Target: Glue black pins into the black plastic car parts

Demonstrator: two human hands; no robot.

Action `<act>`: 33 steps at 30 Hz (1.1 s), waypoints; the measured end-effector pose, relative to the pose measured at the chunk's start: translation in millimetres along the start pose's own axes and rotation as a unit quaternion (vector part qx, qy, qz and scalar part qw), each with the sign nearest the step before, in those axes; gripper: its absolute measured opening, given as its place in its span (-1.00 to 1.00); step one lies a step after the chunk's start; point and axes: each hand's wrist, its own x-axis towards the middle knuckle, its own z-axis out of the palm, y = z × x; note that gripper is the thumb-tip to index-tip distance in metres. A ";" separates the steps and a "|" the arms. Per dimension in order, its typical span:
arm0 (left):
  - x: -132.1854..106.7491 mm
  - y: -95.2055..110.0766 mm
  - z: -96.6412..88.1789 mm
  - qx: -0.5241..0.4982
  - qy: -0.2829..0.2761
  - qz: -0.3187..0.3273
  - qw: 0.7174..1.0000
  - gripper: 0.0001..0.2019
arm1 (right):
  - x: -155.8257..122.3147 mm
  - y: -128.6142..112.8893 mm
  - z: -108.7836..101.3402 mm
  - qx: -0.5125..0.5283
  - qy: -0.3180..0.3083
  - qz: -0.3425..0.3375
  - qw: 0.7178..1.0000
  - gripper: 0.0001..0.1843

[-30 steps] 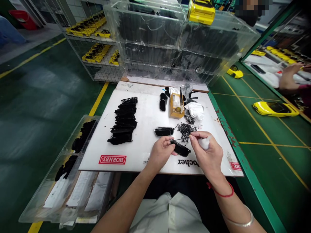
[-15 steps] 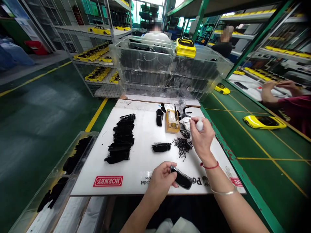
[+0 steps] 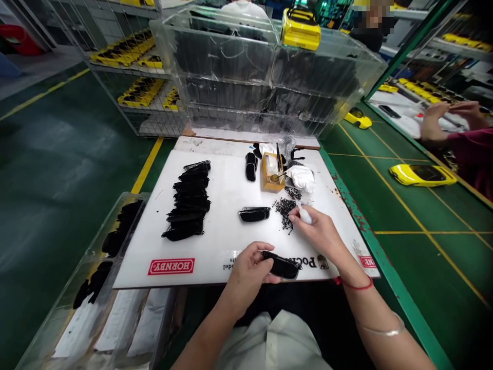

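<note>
Head view: the left hand (image 3: 248, 275) pinches a black part (image 3: 285, 266) over the near side of the white board (image 3: 219, 241); the right hand (image 3: 319, 228) holds a white plastic piece (image 3: 305, 215), fingertips by the pile of small black pins (image 3: 284, 207), whether touching I cannot tell; a second black part (image 3: 254, 215) lies left of the pile; a box (image 3: 272, 184) stands beyond; a row of black parts (image 3: 188, 203) lies farther left.

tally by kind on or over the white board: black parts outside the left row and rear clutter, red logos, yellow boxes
Black parts: 3, including one in the left hand
Red logos: 2
Yellow box: 1
Total: 6
</note>
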 end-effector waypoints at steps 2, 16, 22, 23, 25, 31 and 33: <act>0.2 -2.5 0.7 0.006 -0.004 0.000 1.000 -0.83 | -15.0 6.5 -2.1 -0.022 -0.050 0.003 0.998 -0.82; -2.8 -3.7 4.1 0.049 -0.004 0.019 0.999 -0.74 | -36.3 9.4 13.1 -0.124 -0.066 -0.101 0.985 -0.86; -1.4 -2.9 4.3 0.097 -0.006 0.031 0.995 -0.67 | -39.2 -3.2 2.5 0.138 -0.088 0.094 0.982 -0.76; -0.8 -2.3 5.2 0.110 -0.005 0.032 0.993 -0.67 | -41.4 -6.7 0.6 0.211 -0.107 0.129 0.963 -0.74; 0.3 -0.8 8.2 0.131 -0.006 0.038 0.991 -0.68 | -46.9 -13.4 -1.7 0.341 -0.139 0.166 0.915 -0.72; 0.1 2.4 20.9 0.142 -0.054 0.069 0.986 -0.70 | -61.8 -21.9 0.3 0.469 -0.163 0.216 0.841 -0.71; 0.0 2.9 23.8 0.136 -0.073 0.079 0.985 -0.71 | -64.9 -22.4 0.7 0.474 -0.168 0.231 0.833 -0.70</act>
